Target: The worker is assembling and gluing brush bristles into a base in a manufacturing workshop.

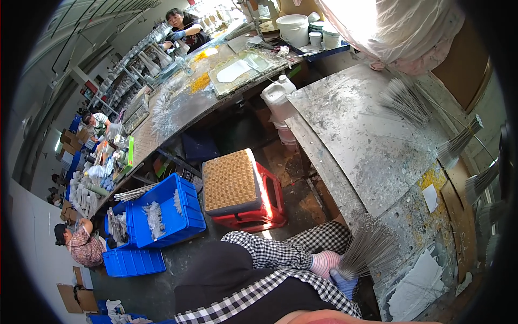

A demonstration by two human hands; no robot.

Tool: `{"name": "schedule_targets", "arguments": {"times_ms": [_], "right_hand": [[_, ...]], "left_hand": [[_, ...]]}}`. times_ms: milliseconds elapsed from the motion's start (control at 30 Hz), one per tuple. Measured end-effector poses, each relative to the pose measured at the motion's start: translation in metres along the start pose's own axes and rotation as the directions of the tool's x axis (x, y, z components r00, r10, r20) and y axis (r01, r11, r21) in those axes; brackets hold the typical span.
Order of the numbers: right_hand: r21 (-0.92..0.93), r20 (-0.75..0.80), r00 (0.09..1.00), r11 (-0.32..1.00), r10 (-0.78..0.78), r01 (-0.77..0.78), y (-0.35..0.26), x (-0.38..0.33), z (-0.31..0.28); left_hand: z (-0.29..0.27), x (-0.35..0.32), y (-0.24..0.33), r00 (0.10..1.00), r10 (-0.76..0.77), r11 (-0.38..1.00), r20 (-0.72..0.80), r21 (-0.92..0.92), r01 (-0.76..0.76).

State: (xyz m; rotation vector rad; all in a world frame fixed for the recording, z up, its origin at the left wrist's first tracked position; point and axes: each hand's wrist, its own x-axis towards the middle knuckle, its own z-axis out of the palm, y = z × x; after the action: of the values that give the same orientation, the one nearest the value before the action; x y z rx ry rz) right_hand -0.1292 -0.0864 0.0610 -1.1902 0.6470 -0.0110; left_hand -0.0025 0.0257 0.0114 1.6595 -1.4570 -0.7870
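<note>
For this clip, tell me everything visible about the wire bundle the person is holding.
The wire bundle is a sheaf of thin, straight grey rods, metallic by the look. It is pinched together at its lower left end and fans out up and to the right over the near edge of the worktable. A pink-striped gloved hand and a blue gloved hand grip the gathered end; which hand is left or right cannot be told. The tips are too fine to make out.
</note>
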Motion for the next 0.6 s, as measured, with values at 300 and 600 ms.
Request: {"name": "schedule_targets", "arguments": {"times_ms": [300,600], "right_hand": [[-0.068,-0.053,0.998,0.997,-0.024,0.021,-0.002,-0.003,0.001],[-0.102,-0.038,0.996,0.992,-0.076,0.071,0.014,0.003,-0.006]], "left_hand": [[0.021,0.002,-0.023,0.992,-0.094,0.991,0.084,0.103,0.085],[0.008,-0.001,-0.008,0.994,-0.084,0.993,0.075,0.090,0.077]]}}
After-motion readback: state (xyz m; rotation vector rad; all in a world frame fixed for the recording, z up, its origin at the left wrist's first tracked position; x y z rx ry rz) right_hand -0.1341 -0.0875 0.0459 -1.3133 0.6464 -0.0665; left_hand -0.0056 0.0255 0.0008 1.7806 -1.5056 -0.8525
